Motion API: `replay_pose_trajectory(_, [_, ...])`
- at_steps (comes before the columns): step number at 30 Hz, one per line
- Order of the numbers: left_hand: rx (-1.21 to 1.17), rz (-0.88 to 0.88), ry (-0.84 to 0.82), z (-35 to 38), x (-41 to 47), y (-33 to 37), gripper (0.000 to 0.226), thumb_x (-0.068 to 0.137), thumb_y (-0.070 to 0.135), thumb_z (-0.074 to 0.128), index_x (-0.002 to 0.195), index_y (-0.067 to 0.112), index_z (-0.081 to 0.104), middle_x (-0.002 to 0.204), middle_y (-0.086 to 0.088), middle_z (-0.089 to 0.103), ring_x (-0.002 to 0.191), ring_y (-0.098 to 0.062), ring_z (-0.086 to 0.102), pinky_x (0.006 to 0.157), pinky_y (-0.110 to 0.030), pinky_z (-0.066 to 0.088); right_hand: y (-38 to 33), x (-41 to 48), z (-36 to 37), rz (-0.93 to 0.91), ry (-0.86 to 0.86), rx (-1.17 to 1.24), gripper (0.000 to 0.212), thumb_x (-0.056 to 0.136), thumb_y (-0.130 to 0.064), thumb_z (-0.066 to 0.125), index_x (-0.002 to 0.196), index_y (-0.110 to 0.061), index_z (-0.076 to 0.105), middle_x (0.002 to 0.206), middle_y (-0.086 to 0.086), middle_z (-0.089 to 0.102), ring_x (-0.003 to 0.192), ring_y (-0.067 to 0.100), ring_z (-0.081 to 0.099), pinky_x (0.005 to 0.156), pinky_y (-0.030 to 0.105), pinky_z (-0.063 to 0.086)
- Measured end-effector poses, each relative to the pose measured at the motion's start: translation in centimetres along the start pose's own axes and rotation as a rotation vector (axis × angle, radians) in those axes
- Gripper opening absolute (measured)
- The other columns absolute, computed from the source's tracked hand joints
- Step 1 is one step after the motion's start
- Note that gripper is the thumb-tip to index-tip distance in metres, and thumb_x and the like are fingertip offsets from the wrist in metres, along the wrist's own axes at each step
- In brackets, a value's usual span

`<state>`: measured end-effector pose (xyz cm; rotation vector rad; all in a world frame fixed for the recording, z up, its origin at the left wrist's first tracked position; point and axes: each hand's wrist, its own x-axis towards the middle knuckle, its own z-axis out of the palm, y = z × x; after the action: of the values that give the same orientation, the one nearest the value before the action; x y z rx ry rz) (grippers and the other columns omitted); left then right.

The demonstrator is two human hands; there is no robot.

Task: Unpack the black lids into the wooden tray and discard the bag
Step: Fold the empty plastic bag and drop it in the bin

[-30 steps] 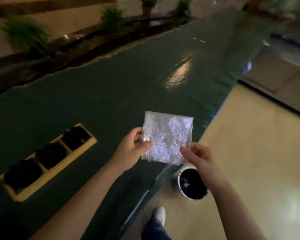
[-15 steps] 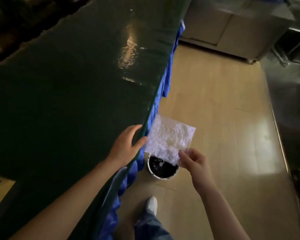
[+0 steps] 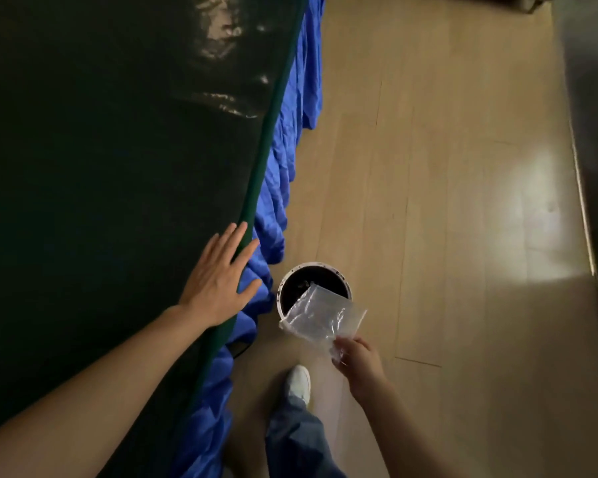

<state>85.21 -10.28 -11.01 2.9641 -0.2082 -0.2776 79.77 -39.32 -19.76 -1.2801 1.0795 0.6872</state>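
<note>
Your right hand [image 3: 356, 357] pinches the bag [image 3: 321, 315] by one corner above the bin [image 3: 314, 289] — left hand [image 3: 218, 281] flat, empty — it could flutter past the rim.

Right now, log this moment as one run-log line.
phase: discard bag | right hand: pinching empty clear bag above bin | left hand: flat, open on table edge | bag: not yet released

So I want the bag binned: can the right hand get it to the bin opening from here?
Probably yes. The right hand pinches the bag by a corner, the bag already overhangs the bin, and nothing blocks the opening.
</note>
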Motion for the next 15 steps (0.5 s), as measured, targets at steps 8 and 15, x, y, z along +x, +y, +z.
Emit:
replay_pose_trajectory(8, [-0.001, -0.013, 0.125, 1.8, 0.4, -0.6, 0.061, 0.09, 0.032, 0.054, 0.144, 0.003, 0.054, 0.165, -0.013, 0.035, 0.155, -0.032, 0.028, 0.127, -0.047, 0.019, 1.9, 10.2, 2.0, 0.118, 0.118, -0.07, 0.01, 0.087, 0.009, 0.06, 0.087, 0.001, 0.065, 0.072, 0.016, 0.06, 0.06, 0.023, 0.055, 0.053, 0.027, 0.05])
replay_pose_trajectory(15, [0.007, -0.027, 0.149, 2.1, 0.3, -0.4, 0.059, 0.089, 0.028, 0.056, 0.141, 0.001, 0.055, 0.166, -0.013, 0.033, 0.155, -0.031, 0.026, 0.127, -0.047, 0.019, 2.6, 15.7, 4.4, 0.104, 0.138, -0.065, 0.016, 0.091, 0.004, 0.066, 0.082, -0.008, 0.065, 0.08, 0.011, 0.063, 0.068, 0.021, 0.06, 0.059, 0.027, 0.054])
